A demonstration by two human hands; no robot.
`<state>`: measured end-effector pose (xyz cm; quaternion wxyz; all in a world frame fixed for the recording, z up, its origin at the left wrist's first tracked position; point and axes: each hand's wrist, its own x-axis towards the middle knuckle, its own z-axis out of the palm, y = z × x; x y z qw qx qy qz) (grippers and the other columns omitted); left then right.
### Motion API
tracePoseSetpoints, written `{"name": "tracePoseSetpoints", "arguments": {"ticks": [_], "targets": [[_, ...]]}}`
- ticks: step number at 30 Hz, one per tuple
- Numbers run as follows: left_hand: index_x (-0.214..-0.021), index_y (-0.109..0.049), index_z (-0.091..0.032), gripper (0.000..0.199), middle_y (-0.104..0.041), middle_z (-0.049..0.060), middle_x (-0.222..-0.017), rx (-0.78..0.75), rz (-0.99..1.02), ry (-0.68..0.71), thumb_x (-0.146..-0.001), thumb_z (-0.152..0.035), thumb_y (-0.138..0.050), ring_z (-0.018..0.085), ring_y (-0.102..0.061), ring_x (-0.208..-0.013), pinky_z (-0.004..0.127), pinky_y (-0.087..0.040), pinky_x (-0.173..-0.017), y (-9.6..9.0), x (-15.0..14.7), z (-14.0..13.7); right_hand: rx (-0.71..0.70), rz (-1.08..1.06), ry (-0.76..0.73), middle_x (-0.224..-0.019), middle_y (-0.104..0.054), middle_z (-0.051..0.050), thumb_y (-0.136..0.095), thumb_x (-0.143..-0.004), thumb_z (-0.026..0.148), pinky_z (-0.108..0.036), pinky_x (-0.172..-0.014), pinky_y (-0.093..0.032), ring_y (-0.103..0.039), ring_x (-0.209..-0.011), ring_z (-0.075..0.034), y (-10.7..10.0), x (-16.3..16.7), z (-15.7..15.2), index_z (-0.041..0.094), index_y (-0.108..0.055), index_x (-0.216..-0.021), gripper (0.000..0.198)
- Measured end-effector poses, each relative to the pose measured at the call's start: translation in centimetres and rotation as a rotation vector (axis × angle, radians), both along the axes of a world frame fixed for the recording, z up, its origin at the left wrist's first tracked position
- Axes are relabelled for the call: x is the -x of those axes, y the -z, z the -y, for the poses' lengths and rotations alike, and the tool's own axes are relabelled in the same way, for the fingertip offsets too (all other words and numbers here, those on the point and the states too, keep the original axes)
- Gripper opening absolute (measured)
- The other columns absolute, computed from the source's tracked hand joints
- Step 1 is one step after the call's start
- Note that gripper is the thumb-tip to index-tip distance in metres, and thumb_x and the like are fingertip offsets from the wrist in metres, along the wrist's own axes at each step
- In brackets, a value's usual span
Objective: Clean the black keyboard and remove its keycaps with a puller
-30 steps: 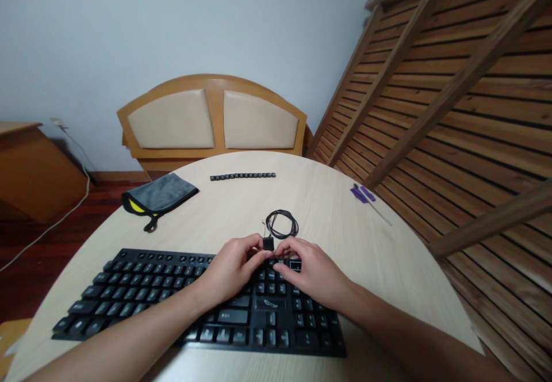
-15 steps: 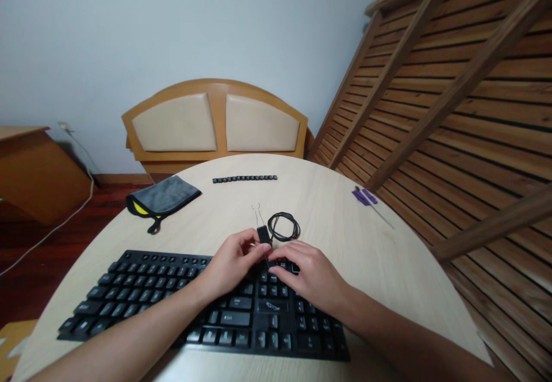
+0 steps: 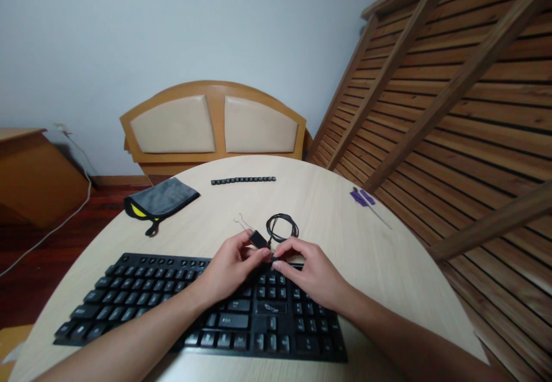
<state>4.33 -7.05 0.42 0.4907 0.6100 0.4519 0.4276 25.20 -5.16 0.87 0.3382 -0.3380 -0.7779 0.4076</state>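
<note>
My left hand (image 3: 233,262) is closed around a wire keycap puller (image 3: 259,239), whose black handle shows above the fingers. Its two thin wire prongs point up and to the left. My right hand (image 3: 308,267) pinches a small dark keycap (image 3: 275,259) between thumb and fingers, close to the left fingertips; part of it is hidden. Both hands are over the upper right part of a black keyboard (image 3: 172,307). Just behind them lies the keyboard's coiled black cable (image 3: 282,228).
A row of small black keycaps (image 3: 244,180) sits toward the back of the round table (image 3: 328,215). To the left lies a folded grey cloth (image 3: 164,201) with yellow inside. Purple pieces and a thin-shafted tool (image 3: 364,198) lie near the right edge. Wooden slats (image 3: 452,94) rise beyond.
The puller has swung from nearly upright to leaning left. My right fingers have risen slightly from the keyboard and now pinch the keycap beside the left fingertips. The view has shifted slightly.
</note>
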Motion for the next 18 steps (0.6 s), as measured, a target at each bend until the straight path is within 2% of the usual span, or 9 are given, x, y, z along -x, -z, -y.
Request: {"name": "tracePoseSetpoints", "arguments": {"ticks": [3,7,11,15,18], "targets": [[-0.091,-0.062,-0.016,0.027,-0.071,0.004,-0.08,-0.029,-0.049,-0.027,-0.087,-0.041,-0.069,0.017,-0.064,-0.07,0.029,-0.049,-0.064,0.0,0.0,0.1,0.03,-0.027,0.038,-0.092,-0.071,0.001,-0.069,-0.09,0.021,-0.03,-0.082,-0.052,-0.067,-0.087,-0.016,0.2,0.1,-0.3,0.022,-0.066,-0.095,0.006],[-0.08,-0.065,-0.017,0.022,-0.073,0.005,-0.085,-0.13,-0.085,-0.016,-0.087,-0.037,-0.07,0.02,-0.067,-0.083,0.032,-0.051,-0.077,-0.3,-0.1,0.5,0.059,-0.067,0.103,-0.091,-0.07,0.0,-0.066,-0.092,0.027,-0.03,-0.081,-0.053,-0.067,-0.085,-0.016,0.5,0.3,-0.5,0.022,-0.062,-0.097,0.008],[-0.079,-0.065,-0.017,0.025,-0.074,0.005,-0.083,-0.071,-0.049,-0.041,-0.086,-0.04,-0.071,0.02,-0.067,-0.079,0.031,-0.052,-0.074,-0.7,-0.1,0.5,0.044,-0.074,0.1,-0.095,-0.07,-0.001,-0.066,-0.093,0.028,-0.031,-0.082,-0.055,-0.068,-0.088,-0.016,0.8,0.2,-0.5,0.022,-0.062,-0.1,0.01],[-0.077,-0.059,-0.018,0.033,-0.074,0.005,-0.078,0.047,-0.004,-0.033,-0.083,-0.047,-0.073,0.02,-0.067,-0.074,0.03,-0.05,-0.065,-1.3,0.0,0.2,-0.116,-0.054,0.044,-0.103,-0.072,-0.001,-0.065,-0.093,0.024,-0.032,-0.084,-0.055,-0.069,-0.092,-0.016,0.5,-0.3,-0.3,0.025,-0.063,-0.108,0.015],[-0.076,-0.057,-0.019,0.037,-0.074,0.005,-0.076,0.078,-0.002,-0.007,-0.081,-0.052,-0.073,0.02,-0.068,-0.073,0.03,-0.05,-0.064,-1.5,0.1,0.0,-0.246,-0.008,-0.016,-0.104,-0.074,-0.002,-0.064,-0.096,0.025,-0.034,-0.089,-0.054,-0.069,-0.098,-0.018,0.2,-0.5,-0.3,0.026,-0.068,-0.108,0.013]]}}
